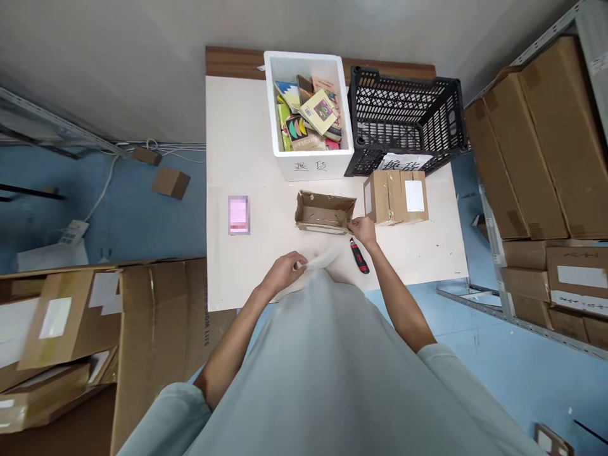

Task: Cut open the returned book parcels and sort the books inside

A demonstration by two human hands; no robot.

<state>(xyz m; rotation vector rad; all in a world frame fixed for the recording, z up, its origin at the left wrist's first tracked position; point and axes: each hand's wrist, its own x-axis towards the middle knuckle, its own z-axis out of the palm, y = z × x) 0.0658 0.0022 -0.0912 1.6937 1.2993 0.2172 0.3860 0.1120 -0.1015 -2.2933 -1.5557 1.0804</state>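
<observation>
My left hand (284,273) pinches the end of a whitish, translucent strip or sheet (323,258) in front of my shirt; its exact kind is hard to make out. At the near right corner of a small open cardboard box (327,209), my right hand (363,231) closes its fingers on the edge. The box lies with its open side up, and I see bare brown walls inside. Just below my right hand rests a red and black utility knife (360,256) on the white table (256,266).
Behind the box stands a white foam bin (308,166) full of books, beside a black plastic crate (403,136). Taped cartons (395,197) sit at the right. A blurred pink item (239,215) lies at left. Shelved boxes (536,145) and a large carton (161,304) flank the table.
</observation>
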